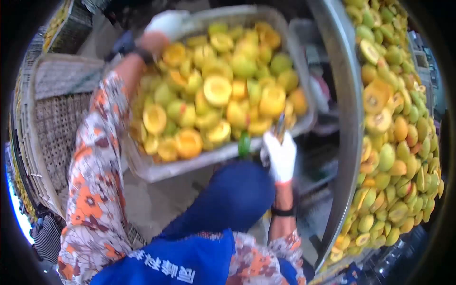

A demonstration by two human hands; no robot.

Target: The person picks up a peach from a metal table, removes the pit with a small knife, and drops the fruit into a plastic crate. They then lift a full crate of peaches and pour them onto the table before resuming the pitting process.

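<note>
A pale plastic crate (147, 173), tilted in front of me, is filled with halved yellow-green fruit (217, 90) that look like peaches, many with hollow centres. My left hand (166, 24), in a white glove, grips the crate's far left rim, its fingers partly hidden by blur. At the near right rim, my gloved right hand (281, 154) is closed around a slim pointed tool (280, 127) like a small knife. Its knuckles are against the crate's edge. A green tag-like piece (244, 144) shows on the near rim beside that hand.
To the right, a metal-edged table (349, 118) bears a large heap of similar fruit (399, 156). A woven basket (61, 114) stands at my left. My knee in dark blue trousers (232, 194) is below the crate. More fruit fills a container (57, 23) at the upper left.
</note>
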